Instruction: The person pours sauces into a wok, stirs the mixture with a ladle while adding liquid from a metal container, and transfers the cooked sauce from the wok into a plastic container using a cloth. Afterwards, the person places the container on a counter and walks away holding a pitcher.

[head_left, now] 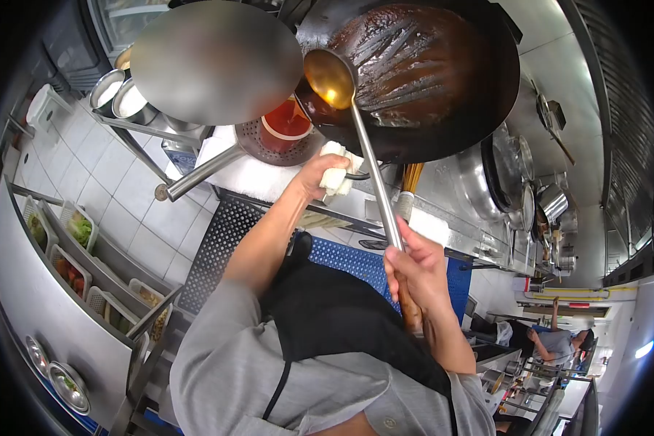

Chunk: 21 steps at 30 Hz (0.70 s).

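My left hand [323, 176] is closed round a folded white cloth [336, 166] at the dark handle of a large wok [479, 94]. Brown sauce [414, 65] coats the inside of the wok. In my right hand [418, 269] is the wooden grip of a long metal ladle [374, 163]. The ladle's bowl [330, 78] hangs over the wok's left edge, with shiny golden-brown liquid in it. Just left of the wok, a container of red sauce [287, 125] sits in a perforated strainer [247, 142].
A bamboo brush [408, 190] lies below the wok. Pans [498, 171] stand at the right. White pots [131, 100] are at the upper left, vegetable bins [78, 225] at the left. Another person [552, 341] is far off at the lower right. A blurred patch hides part of the top.
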Motion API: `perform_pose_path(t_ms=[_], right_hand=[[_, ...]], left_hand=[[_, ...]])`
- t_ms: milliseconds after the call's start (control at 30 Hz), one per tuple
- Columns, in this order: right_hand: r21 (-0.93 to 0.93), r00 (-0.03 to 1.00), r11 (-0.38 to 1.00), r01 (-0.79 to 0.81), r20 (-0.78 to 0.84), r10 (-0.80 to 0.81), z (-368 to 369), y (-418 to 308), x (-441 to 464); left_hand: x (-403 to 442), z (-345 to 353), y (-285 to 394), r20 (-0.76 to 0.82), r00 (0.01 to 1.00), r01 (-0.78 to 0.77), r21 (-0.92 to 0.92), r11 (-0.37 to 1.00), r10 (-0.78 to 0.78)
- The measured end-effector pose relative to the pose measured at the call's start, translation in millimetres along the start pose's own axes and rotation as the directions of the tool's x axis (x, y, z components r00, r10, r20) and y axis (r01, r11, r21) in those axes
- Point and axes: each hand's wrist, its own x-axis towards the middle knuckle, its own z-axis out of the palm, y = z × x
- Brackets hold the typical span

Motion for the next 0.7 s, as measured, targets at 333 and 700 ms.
perform_pose_path(t_ms=[333, 700], right_hand=[[-0.083, 1.0, 0.996, -0.02, 0.016, 0.022, -17, -7, 27], [-0.772, 0.928, 0.563, 0.294, 0.09, -0.362, -28, -36, 56]], left_hand=[[-10, 2, 7, -0.007, 1.0, -0.001, 0.045, 0.999, 0.002], [-7, 4, 10, -0.073, 0.997, -0.015, 0.094, 0.995, 0.022]])
